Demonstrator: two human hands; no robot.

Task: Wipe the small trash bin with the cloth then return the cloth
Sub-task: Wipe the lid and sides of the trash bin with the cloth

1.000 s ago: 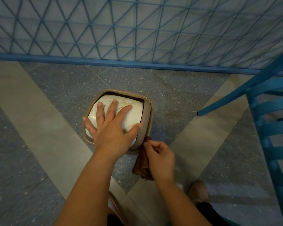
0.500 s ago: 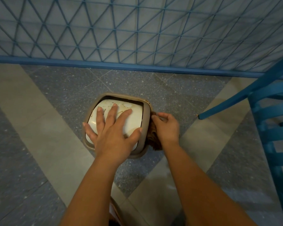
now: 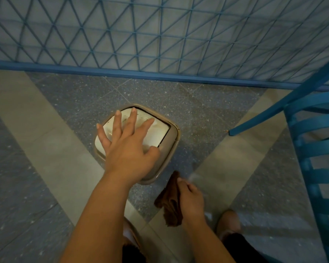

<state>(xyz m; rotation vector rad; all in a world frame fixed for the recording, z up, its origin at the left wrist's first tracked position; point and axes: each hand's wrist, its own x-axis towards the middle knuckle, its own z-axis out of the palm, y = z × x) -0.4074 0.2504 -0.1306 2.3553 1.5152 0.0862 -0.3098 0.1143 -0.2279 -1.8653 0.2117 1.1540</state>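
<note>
On the speckled grey floor tiles [image 3: 207, 111] below the blue lattice fence [image 3: 160, 35], the small trash bin [image 3: 169, 147] stands under the left hand [image 3: 127, 147], whose spread fingers press flat on its cream swing lid [image 3: 156, 133]. Just beside the bin's near corner, apart from it, the right hand [image 3: 191, 203] is closed around the hanging brown cloth [image 3: 169, 202]. A blue chair [image 3: 311, 149] stands to the right. No readable writing shows.

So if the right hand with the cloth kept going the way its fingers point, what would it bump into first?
Probably the near corner of the small trash bin. The right hand points up toward it, the brown cloth leading, though depth is hard to judge.
</note>
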